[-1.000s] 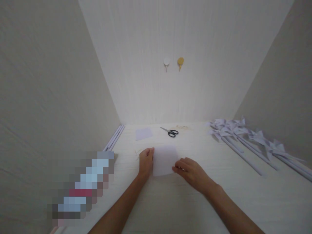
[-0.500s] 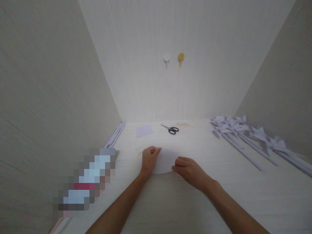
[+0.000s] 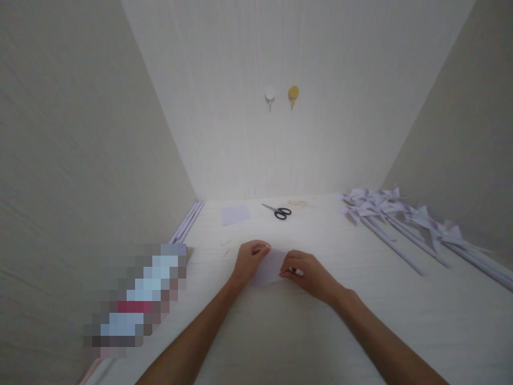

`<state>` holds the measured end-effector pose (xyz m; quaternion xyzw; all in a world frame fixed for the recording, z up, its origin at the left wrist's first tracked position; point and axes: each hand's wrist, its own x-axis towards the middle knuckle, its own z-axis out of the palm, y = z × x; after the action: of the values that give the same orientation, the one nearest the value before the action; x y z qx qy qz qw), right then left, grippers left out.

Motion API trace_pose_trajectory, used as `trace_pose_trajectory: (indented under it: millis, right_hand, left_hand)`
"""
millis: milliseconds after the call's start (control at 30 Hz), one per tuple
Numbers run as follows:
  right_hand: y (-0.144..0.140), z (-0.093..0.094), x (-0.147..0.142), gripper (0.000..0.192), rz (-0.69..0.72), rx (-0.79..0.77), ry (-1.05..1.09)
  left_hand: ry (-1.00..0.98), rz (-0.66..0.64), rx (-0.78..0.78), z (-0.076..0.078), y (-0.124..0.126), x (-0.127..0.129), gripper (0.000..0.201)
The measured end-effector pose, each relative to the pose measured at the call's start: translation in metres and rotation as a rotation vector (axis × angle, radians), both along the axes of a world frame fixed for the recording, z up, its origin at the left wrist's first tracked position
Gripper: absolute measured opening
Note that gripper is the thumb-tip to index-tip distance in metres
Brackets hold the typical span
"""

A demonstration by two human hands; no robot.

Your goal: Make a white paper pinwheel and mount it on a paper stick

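A pale lilac sheet of paper (image 3: pixel 271 266) lies on the white table (image 3: pixel 304 331), folded small between my hands. My left hand (image 3: pixel 249 260) presses on its left edge with the fingers curled over the top. My right hand (image 3: pixel 308 274) pinches its right edge. Much of the sheet is hidden under my fingers.
Black-handled scissors (image 3: pixel 278 212) and a second lilac paper square (image 3: pixel 235 215) lie at the back. Several finished paper pinwheels on sticks (image 3: pixel 395 216) lie at the right. Lilac sticks (image 3: pixel 187 223) run along the left wall. Two hooks (image 3: pixel 281 95) hang on the back wall.
The flat square sheet has been folded over toward me and now shows much smaller. Both hands moved closer together on it.
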<state>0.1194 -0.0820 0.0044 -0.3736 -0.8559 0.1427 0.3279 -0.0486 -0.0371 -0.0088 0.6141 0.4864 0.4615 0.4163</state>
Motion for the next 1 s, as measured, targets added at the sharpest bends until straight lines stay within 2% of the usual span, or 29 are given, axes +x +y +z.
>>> trace_pose_trajectory:
  millis: [233,367,533,600,733,833,900,1000]
  right_hand:
    - [0.005,-0.002,0.003,0.004,-0.127,-0.011,0.152]
    - [0.006,-0.003,0.001,0.008,-0.100,-0.152,0.200]
    - [0.007,-0.001,-0.001,0.016,-0.177,-0.328,0.279]
    - [0.007,0.002,-0.001,0.018,-0.206,-0.380,0.339]
    - [0.007,0.008,0.000,0.022,-0.292,-0.465,0.566]
    - [0.007,0.008,-0.001,0.025,-0.355,-0.528,0.758]
    - [0.007,0.005,-0.002,0.027,-0.384,-0.546,0.839]
    - [0.006,0.001,-0.007,0.029,-0.369,-0.587,0.887]
  left_hand:
    - [-0.015,-0.235,-0.117,0.005,-0.011,0.007,0.032]
    - [-0.017,-0.274,-0.136,0.006,-0.013,0.008,0.039]
    - [-0.067,-0.309,-0.189,0.003,-0.009,0.004,0.045]
    - [-0.198,-0.336,-0.278,0.004,-0.008,0.002,0.048]
    - [-0.639,-0.377,-0.477,0.013,-0.005,-0.003,0.058]
    - [-0.792,-0.395,-0.537,0.016,-0.005,0.000,0.064]
    - [-0.762,-0.432,-0.513,0.014,-0.007,0.005,0.059]
    - [-0.604,-0.450,-0.394,0.006,-0.014,0.016,0.047]
